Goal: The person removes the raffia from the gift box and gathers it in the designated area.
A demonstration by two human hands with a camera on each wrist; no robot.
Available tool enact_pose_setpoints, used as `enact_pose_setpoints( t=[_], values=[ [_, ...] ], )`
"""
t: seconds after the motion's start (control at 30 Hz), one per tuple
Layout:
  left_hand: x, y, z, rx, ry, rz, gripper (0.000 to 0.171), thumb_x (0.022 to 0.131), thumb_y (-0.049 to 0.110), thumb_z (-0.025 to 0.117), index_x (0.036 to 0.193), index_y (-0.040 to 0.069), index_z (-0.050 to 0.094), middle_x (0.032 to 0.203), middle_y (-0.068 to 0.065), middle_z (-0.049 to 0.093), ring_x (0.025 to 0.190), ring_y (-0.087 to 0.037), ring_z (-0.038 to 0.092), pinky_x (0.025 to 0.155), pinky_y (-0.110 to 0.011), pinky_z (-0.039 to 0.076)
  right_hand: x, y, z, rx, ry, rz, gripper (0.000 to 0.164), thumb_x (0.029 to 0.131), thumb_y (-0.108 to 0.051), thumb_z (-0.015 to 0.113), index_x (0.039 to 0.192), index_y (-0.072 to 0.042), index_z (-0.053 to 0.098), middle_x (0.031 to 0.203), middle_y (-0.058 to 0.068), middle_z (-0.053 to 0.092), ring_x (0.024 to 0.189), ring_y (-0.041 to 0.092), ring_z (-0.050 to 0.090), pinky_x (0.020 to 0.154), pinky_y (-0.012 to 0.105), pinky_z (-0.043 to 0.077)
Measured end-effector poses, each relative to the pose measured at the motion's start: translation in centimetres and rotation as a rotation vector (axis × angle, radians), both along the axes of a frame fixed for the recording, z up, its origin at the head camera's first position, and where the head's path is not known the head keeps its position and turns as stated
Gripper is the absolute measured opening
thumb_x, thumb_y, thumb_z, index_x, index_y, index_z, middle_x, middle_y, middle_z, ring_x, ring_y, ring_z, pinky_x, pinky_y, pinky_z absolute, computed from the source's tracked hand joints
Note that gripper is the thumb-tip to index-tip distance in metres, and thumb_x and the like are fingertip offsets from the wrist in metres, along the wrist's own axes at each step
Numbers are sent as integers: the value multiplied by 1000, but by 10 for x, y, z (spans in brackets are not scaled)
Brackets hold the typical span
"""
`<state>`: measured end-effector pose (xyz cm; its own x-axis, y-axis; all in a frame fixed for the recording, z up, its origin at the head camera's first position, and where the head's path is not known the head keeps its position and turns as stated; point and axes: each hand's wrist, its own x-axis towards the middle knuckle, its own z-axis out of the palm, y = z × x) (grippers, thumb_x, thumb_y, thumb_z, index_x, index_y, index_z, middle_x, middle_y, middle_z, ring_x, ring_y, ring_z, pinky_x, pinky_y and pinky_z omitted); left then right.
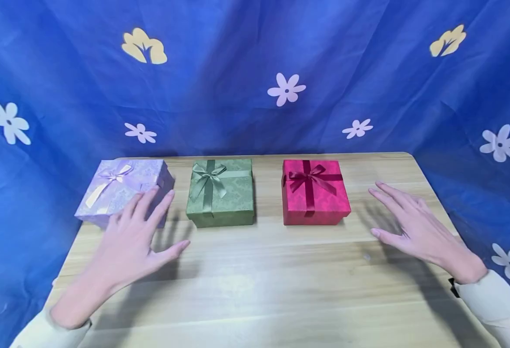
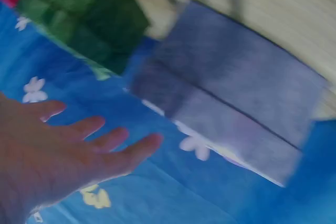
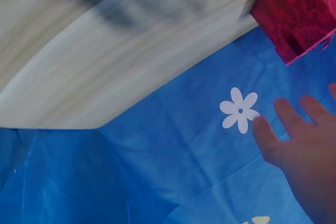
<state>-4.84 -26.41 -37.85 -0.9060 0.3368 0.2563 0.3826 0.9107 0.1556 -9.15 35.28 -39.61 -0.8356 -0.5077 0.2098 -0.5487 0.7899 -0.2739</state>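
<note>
The lavender gift box (image 1: 122, 189) stands at the left end of a row on the bench (image 1: 255, 280), and we see the left hand (image 1: 133, 241) hovering by its near side, fingers spread apart. Next in the row, with gaps between, we find the green gift box (image 1: 233, 195) and then the red gift box (image 1: 320, 203). To the right of the red one, we see the right hand (image 1: 420, 227) above the bench, its fingers also apart.
</note>
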Motion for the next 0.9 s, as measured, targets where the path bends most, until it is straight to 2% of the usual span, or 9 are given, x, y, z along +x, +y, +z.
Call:
enact_pose_setpoints(
  t=[0.13,0.23,0.37,0.47,0.53,0.6,0.7,0.83,0.9],
  values=[
    [-2,27,13,128,15,-59,109,84,64,82,172,19,36,167,-22,39,149,-49,38,104,-82,37,-4,-5,2,-42,-51,-11,94,95,-38,85,173,-27,34,173,8,38,155,39,39,117,72,34],
    [-10,49,19,224,76,-124,101,86,57,80,170,16,40,161,-23,46,144,-45,45,105,-75,41,-10,-10,4,-110,-91,-13,90,98,-32,83,173,-26,34,168,8,44,149,37,45,116,63,41],
    [-26,88,20,336,161,-194,93,88,51,78,165,9,47,156,-23,52,140,-43,49,103,-64,42,-20,-16,5,-302,-170,-28,81,102,-17,79,171,-24,37,163,6,51,141,30,54,109,37,49],
    [-40,121,20,394,162,-227,88,90,49,77,162,7,49,156,-21,52,141,-41,49,104,-62,39,-27,-22,1,-497,-269,-52,70,107,-8,70,169,-22,40,160,7,53,139,26,57,106,19,47],
    [-47,142,20,439,109,-241,85,93,47,77,162,7,49,156,-19,52,143,-38,47,108,-63,38,-30,-26,-3,-611,-344,-65,63,111,-7,64,168,-19,41,158,11,54,138,23,59,105,17,48],
    [-53,161,20,493,24,-248,81,96,44,76,163,8,48,157,-15,52,144,-35,47,111,-61,38,-33,-31,-8,-689,-409,-75,59,113,-7,60,168,-15,40,157,17,53,135,23,61,103,19,51],
    [-61,186,15,633,-174,-251,75,101,34,74,166,10,45,153,-13,54,131,-28,55,103,-53,51,-35,-39,-16,-689,-476,-85,60,114,-9,59,169,-11,36,156,22,51,128,24,61,97,22,55],
    [-70,213,0,842,-432,-180,75,103,20,69,170,11,37,146,-17,53,106,-22,61,85,-39,58,-38,-51,-26,-655,-533,-112,62,115,-15,58,170,-8,31,149,24,52,116,25,61,89,29,59],
    [-74,223,-6,915,-510,-114,77,103,16,67,172,11,33,145,-19,50,102,-22,62,88,-39,57,-41,-57,-28,-689,-564,-131,63,115,-18,58,170,-7,30,147,24,52,114,24,61,88,33,60]
  ],
)
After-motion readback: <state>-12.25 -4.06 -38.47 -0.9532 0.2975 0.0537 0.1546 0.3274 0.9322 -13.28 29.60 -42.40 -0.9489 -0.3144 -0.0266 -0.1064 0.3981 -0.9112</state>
